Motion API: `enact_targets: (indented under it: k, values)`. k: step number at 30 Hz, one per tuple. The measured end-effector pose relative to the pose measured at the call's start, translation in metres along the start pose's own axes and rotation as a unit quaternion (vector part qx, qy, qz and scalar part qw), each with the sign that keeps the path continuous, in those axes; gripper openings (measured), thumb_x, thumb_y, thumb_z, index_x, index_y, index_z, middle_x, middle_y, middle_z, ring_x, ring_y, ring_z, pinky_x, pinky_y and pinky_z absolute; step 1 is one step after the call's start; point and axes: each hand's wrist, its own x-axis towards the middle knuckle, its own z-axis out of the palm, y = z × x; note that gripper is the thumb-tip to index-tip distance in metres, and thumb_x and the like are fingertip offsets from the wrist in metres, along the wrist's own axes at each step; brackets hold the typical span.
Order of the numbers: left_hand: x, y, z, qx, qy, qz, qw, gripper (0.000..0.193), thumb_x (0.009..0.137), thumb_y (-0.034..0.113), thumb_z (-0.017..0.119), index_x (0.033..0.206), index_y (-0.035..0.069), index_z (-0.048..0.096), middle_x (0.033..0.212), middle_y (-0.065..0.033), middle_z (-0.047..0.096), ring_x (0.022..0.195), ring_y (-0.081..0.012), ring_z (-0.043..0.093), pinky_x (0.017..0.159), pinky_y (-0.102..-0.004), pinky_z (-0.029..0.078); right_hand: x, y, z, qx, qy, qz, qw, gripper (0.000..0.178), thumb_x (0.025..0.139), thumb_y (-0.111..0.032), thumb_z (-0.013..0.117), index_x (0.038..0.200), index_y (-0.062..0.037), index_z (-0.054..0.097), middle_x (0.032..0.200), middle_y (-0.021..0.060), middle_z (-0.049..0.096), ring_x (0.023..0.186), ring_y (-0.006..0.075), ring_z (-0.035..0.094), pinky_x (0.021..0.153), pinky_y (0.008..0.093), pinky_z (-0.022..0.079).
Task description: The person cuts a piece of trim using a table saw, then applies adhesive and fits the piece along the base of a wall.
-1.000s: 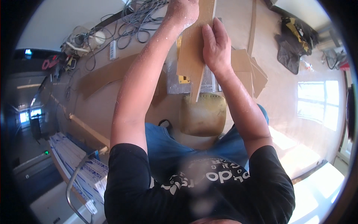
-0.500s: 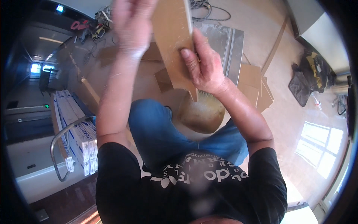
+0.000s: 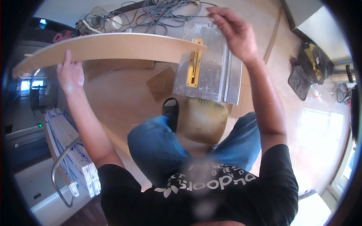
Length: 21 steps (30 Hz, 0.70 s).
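My left hand [image 3: 71, 77] is closed on a long light-brown flooring plank [image 3: 113, 47], near its left part, one finger stretched along the face. The plank lies crosswise in front of me, and its notched right end is over the metal top of a table saw [image 3: 211, 71]. That end overlaps the upper part of the saw's yellow insert plate [image 3: 194, 69], which has a slot down its middle. Beyond the plank's right end, my right hand [image 3: 237, 35] is raised over the saw's far right part. Its fingers are bent and apart from the plank, with nothing visible in them.
A yellowish rounded thing [image 3: 201, 120] stands between my knees, before the saw. Tangled cables [image 3: 166, 17] lie behind it. Cut boards [image 3: 160, 83] are on the floor to its left. Stacked long cartons [image 3: 71, 147] stand at left; a black and yellow bag [image 3: 315, 64] lies at right.
The plank has swung from pointing away from me to lying crosswise toward the left. My right hand has let go of it and moved up and right; my left hand has moved left and down.
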Motion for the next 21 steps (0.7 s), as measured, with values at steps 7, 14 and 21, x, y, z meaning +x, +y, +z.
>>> enact_targets:
  k: [7, 14, 21]
  values:
    - [0.04, -0.162, -0.11, -0.118, 0.117, -0.112, 0.98, 0.033, 0.1, 0.011, 0.068, 0.13, 0.003, 0.06, 0.126, -0.0108, 0.068, 0.116, -0.0226, 0.065, 0.098, -0.0361, 0.053, -0.003, 0.087, 0.001, -0.108, -0.037, 0.087, 0.99, 0.027, 0.104, -0.022, 0.065, 0.126, -0.0071, 0.071, 0.113, 0.0061, 0.076, 0.105, 0.0135, 0.068, 0.095, 0.0296, 0.054]
    - [0.027, -0.299, -0.101, -0.186, 0.152, -0.178, 0.954, 0.032, 0.1, 0.01, 0.068, 0.13, 0.003, 0.06, 0.128, -0.012, 0.068, 0.117, -0.0217, 0.065, 0.101, -0.0366, 0.055, 0.0, 0.146, 0.032, -0.17, -0.059, 0.114, 0.977, 0.028, 0.103, -0.022, 0.067, 0.127, -0.009, 0.071, 0.116, 0.008, 0.074, 0.104, 0.0164, 0.068, 0.096, 0.032, 0.055]
    - [0.031, -0.365, -0.078, -0.175, 0.14, -0.214, 0.951, 0.029, 0.098, 0.007, 0.07, 0.125, 0.003, 0.061, 0.123, -0.0122, 0.069, 0.114, -0.0232, 0.066, 0.097, -0.0387, 0.057, -0.005, 0.181, 0.052, -0.285, -0.079, 0.116, 0.948, 0.036, 0.101, -0.027, 0.067, 0.134, -0.0142, 0.067, 0.137, 0.01, 0.064, 0.118, 0.0304, 0.067, 0.099, 0.0404, 0.057]
